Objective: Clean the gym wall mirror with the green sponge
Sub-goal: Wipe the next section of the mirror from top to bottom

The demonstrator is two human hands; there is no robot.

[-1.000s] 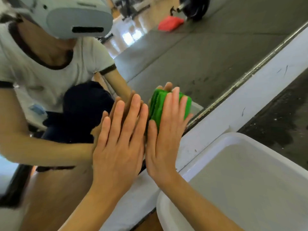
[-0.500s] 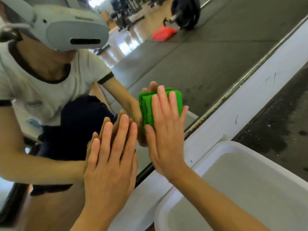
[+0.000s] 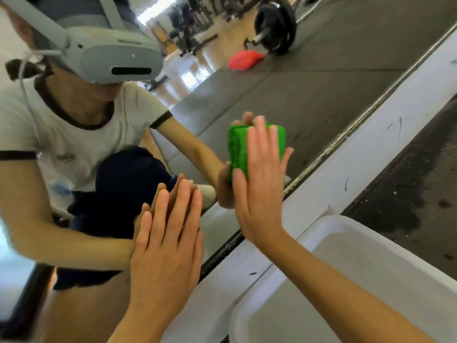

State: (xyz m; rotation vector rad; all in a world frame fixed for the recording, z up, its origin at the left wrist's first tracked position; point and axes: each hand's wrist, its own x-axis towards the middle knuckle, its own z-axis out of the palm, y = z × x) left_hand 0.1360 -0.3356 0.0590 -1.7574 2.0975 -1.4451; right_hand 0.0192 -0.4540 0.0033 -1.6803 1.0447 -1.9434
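The wall mirror (image 3: pixel 321 90) fills the upper left of the head view and reflects a person in a grey headset and the gym floor. My right hand (image 3: pixel 262 184) presses the green sponge (image 3: pixel 238 149) flat against the glass with straight fingers; most of the sponge is hidden under the palm and fingers. My left hand (image 3: pixel 165 246) rests flat on the mirror with straight fingers, below and left of the sponge, holding nothing.
A white ledge (image 3: pixel 371 149) runs along the mirror's lower edge. A white plastic tub (image 3: pixel 346 280) sits at the lower right under my right forearm. Dark rubber floor (image 3: pixel 425 189) lies to the right. The mirror reflects a barbell plate and a red object.
My right hand has slid the sponge upward along the glass, away from the ledge. My left hand has stayed flat on the mirror, now lower than the right one.
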